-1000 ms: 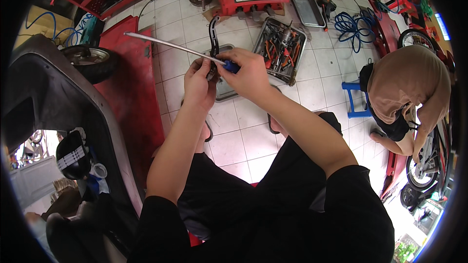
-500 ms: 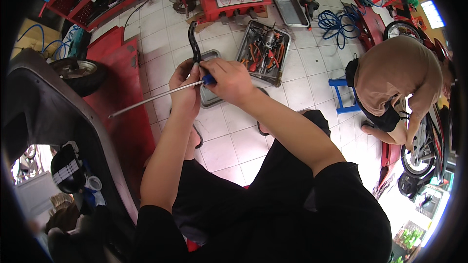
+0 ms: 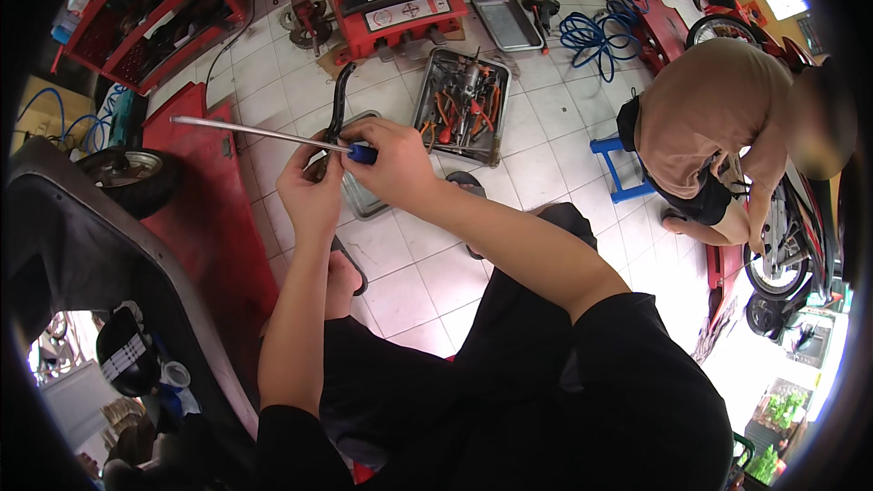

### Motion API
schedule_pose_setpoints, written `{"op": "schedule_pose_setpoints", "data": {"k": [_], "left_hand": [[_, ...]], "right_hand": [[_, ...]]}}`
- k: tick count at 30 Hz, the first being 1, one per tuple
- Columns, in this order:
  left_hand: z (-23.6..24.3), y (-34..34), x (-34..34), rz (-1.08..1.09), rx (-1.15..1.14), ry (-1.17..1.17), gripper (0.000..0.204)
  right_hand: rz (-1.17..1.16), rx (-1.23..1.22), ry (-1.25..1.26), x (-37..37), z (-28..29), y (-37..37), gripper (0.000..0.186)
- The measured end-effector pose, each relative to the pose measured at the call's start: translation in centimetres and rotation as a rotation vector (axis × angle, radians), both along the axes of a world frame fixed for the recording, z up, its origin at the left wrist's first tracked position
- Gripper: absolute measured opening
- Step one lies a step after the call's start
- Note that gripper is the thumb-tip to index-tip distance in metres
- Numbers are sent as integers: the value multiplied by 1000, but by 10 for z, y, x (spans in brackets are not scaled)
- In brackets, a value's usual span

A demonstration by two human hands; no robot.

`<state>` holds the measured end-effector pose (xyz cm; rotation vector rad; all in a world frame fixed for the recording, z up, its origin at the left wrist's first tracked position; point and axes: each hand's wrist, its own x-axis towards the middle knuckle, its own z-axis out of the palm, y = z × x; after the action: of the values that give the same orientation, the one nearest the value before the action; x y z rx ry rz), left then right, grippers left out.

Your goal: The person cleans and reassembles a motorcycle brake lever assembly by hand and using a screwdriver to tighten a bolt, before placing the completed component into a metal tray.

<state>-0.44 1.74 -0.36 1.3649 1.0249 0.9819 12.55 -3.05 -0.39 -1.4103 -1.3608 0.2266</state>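
Note:
A slim, curved black lever (image 3: 340, 100), which looks like a motorcycle hand lever, points up and away from my left hand (image 3: 307, 195). My left fingers are closed round its near end. My right hand (image 3: 396, 164) is closed on the blue handle of a long-shafted screwdriver (image 3: 255, 134). Its shaft crosses just over the lever's near end, and its tip points far to the left. Both hands meet above a shallow metal tray (image 3: 366, 207), partly hidden beneath them. The fingers hide the lever's near end; whether the screwdriver touches it I cannot tell.
On the tiled floor ahead, a metal tray (image 3: 494, 158) holds pliers and other tools. Beyond it lie another tray (image 3: 507, 23) and a coiled blue hose (image 3: 596, 36). A red platform (image 3: 209, 209) flanks my left. At right, a person (image 3: 709, 118) works by a motorcycle wheel.
The screwdriver has turned in my right hand's grip, its tip swinging upward from lower left. Both hands stay together on the lever and screwdriver. The whole view has shifted somewhat.

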Motion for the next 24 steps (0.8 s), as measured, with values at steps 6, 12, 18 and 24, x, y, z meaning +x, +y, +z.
{"op": "schedule_pose_setpoints", "data": {"k": [6, 12, 18, 24], "left_hand": [[-8, 5, 0, 26, 269, 45, 32], [8, 2, 0, 111, 700, 218, 36], [11, 9, -2, 97, 1000, 306, 36], [11, 8, -2, 26, 994, 304, 38]], "right_hand": [[-88, -158, 306, -12, 7, -1, 20], [-12, -350, 977, -26, 26, -8, 23], [30, -407, 1086, -24, 24, -9, 23], [-22, -366, 1153, -27, 22, -9, 19]]}}
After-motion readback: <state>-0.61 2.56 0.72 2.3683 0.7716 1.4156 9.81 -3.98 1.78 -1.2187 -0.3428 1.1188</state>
